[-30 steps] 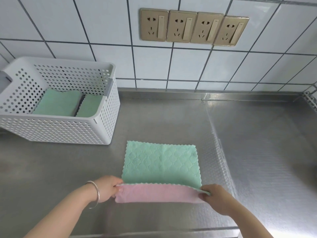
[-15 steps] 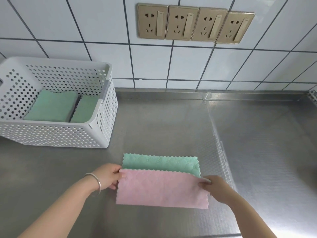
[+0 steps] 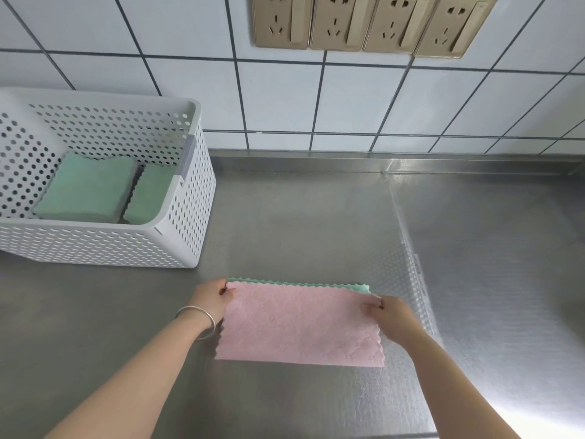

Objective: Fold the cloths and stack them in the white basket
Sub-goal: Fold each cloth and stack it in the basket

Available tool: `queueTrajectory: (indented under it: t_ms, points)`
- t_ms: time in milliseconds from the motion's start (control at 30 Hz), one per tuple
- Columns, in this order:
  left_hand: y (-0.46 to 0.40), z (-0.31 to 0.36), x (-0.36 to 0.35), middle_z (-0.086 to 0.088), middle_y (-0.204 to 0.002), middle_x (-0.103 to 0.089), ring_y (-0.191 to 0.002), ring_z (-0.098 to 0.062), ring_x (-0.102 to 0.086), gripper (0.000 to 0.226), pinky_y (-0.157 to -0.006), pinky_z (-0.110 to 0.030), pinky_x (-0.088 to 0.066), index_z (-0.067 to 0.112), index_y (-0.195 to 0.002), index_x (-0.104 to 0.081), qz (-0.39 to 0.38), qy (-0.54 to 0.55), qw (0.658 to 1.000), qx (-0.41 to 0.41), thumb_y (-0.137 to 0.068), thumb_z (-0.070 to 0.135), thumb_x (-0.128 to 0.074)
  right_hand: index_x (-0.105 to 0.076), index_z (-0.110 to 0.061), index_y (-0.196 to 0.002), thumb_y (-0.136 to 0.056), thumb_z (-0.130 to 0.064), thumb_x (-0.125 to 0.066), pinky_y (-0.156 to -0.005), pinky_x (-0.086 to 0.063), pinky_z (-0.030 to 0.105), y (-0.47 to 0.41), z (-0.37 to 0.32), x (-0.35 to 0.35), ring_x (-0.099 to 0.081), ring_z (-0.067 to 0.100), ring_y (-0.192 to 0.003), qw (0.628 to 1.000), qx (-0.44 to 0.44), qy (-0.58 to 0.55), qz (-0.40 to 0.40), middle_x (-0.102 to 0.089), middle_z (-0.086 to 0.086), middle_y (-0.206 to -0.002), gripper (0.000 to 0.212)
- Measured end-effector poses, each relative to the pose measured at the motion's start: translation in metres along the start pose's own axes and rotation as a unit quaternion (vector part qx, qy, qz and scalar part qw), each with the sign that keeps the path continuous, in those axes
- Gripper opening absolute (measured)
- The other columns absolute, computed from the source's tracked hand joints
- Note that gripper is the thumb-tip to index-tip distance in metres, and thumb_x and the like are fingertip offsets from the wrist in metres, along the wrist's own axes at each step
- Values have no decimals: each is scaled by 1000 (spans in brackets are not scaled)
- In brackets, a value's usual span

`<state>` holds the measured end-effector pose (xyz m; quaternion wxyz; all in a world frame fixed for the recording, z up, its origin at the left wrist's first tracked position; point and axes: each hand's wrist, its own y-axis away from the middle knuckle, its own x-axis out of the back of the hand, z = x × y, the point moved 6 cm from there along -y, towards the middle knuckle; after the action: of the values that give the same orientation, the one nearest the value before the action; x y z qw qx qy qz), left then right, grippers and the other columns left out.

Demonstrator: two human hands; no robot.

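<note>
Pink-and-green cloth (image 3: 300, 324) lies folded in half on the steel counter (image 3: 316, 223), pink face up, green edge showing along its far side, in front and to the right of the white basket (image 3: 177, 245). Left hand (image 3: 212, 299) pinches the far left corner; right hand (image 3: 391, 315) pinches the far right corner. Two folded green cloths (image 3: 87, 188) lie inside the basket.

Stainless steel counter (image 3: 316, 223), kinda textured on the right half. A white basket (image 3: 177, 242) sits on it at the back left, and a pink cloth (image 3: 300, 327) lies folded near the front, green edge peeking out.
</note>
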<state>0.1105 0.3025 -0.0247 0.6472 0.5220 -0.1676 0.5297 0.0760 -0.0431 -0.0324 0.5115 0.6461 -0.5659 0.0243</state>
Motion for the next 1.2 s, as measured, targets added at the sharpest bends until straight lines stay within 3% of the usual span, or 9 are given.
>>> queueTrajectory:
  t_ms: [300,600,733,833,967,1000,1067,1133,1200]
  points:
    - [-11,-8,-7,-6,-67,-50,-67,-25,-47,35,-59,-29,-29,18,-62,-36,26,23,999,34,-94,24,-51,-40,-22,-53,-88,-24,-54,-47,-27,26,-2,-2,-4,-38,14,-53,995,-27,14,93,-42,-3,-54,38]
    - [-17,-7,-9,-8,-77,-55,-73,-26,-51,26,-65,-27,-37,15,-72,-44,20,-5,998,58,-93,28,-50,-40,-17,-55,-87,-28,-54,-46,-27,24,-1,1,-7,-42,16,-55,988,-73,21,133,-45,-1,-57,36]
    - [-17,-7,-11,-6,-70,-54,-71,-26,-52,30,-65,-28,-41,17,-66,-42,29,1,998,61,-93,28,-50,-48,-16,-73,-88,-35,-56,-58,-36,27,3,-2,-7,-50,23,-73,986,-80,11,144,-54,2,-75,26]
    - [-10,-5,-7,-11,-89,-63,-82,-31,-59,18,-71,-33,-47,13,-86,-51,96,29,993,66,-89,30,-55,-46,-15,-94,-89,-31,-55,-68,-40,32,14,-1,-5,-51,24,-81,977,-79,-7,197,-54,3,-90,19]
    - [21,12,-13,-13,-118,-56,-102,-34,-57,46,-78,-43,-46,13,-115,-56,269,-74,958,-67,-73,23,-71,-60,-10,-108,-79,-21,-58,-65,-49,37,39,-21,-23,-58,27,-79,916,93,189,342,-61,8,-93,32]
    - [29,20,-23,-11,-128,-54,-114,-33,-53,52,-90,-47,-41,17,-123,-53,271,-104,949,-120,-74,25,-66,-59,-13,-110,-78,-25,-50,-65,-50,37,44,-30,-37,-59,26,-80,905,148,217,334,-63,7,-94,36]
    - [40,35,-53,-1,-144,-40,-139,-24,-25,56,-107,-49,-18,25,-136,-38,232,-158,934,-223,-81,35,-45,-50,-19,-119,-76,-32,-38,-84,-47,38,50,-43,-69,-56,24,-100,898,219,254,285,-65,5,-111,47]
    - [45,45,-82,5,-150,-27,-145,-18,-1,54,-110,-50,-9,27,-143,-24,188,-199,921,-276,-92,43,-26,-43,-20,-128,-77,-36,-37,-103,-28,39,47,-48,-91,-41,24,-122,903,233,269,240,-58,6,-130,53]
    - [44,47,-100,6,-150,-27,-144,-21,-6,55,-110,-53,-9,27,-144,-22,150,-232,922,-271,-95,52,-13,-40,-23,-135,-82,-41,-37,-110,-11,40,42,-48,-104,-24,27,-137,905,225,294,212,-48,6,-140,57]
